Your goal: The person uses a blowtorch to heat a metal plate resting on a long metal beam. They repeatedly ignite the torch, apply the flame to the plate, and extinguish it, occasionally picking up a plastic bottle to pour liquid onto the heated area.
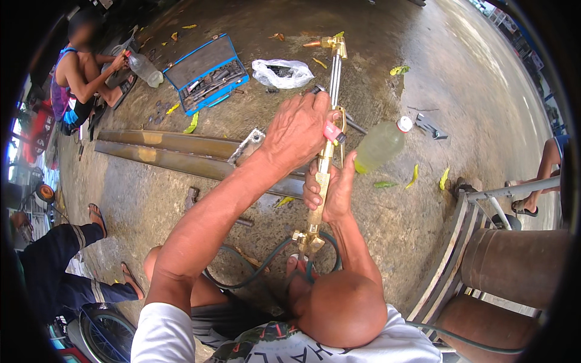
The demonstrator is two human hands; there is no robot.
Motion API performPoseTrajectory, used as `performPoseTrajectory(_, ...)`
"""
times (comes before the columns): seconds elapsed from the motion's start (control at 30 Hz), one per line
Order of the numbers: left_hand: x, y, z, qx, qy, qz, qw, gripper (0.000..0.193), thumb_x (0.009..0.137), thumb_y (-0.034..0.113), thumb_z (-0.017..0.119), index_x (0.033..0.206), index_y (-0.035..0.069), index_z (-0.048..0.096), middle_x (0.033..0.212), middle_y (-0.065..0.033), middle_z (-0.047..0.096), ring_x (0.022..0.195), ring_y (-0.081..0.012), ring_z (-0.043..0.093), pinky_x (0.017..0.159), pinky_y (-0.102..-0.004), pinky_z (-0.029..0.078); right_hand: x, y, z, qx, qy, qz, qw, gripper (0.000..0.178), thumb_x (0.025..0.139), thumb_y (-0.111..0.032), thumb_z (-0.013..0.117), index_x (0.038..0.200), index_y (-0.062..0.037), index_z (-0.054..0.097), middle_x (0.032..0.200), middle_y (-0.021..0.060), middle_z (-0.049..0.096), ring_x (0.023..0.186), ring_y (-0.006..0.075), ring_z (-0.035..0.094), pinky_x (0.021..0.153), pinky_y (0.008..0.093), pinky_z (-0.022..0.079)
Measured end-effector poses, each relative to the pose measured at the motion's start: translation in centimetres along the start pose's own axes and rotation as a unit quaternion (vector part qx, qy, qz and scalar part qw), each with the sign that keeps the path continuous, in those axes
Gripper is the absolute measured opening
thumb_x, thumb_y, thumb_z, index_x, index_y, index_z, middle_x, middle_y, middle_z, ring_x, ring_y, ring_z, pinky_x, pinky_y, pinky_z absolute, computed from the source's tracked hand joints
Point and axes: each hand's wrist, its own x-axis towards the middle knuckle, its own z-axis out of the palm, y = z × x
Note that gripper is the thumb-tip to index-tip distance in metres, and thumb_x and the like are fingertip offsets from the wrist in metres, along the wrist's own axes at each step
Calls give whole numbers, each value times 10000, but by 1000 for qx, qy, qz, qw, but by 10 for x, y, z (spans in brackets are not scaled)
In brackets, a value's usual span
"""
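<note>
Brass cutting torch (325,157) straight ahead, long axis outward, torch head (336,46) farthest. Gripped round handle (323,183) by right hand (338,196); flanked farther up by curled left hand (296,130), exact hold hidden.

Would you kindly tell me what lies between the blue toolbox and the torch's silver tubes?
In the head view, mainly a plastic bag and a small yellow leaf appear between the toolbox and the silver tubes.

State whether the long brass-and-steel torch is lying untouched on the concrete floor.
No, the right hand grips the torch by its brass handle.
</note>
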Motion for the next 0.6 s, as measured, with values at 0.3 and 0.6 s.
performPoseTrajectory(0.3,-12,-6,-13,-31,-61,-38,997,341,979,274,595,1138,-21,529,993,-266,631,963,-459,606,811,-513,485,2,4,-7,7,7,0,1000,886,838,-912,186,851,-90,518,563,13,430,375,111,393,349,256,360)
performPoseTrajectory(0.6,-157,59,-36,-180,-153,-146,961,422,945,284,641,1226,-24,579,1116,-205,611,1068,-372,579,931,-457,452,2,-20,-9,7,-24,-14,1000,916,801,-944,196,840,-86,516,558,5,423,379,104,382,355,252,354)
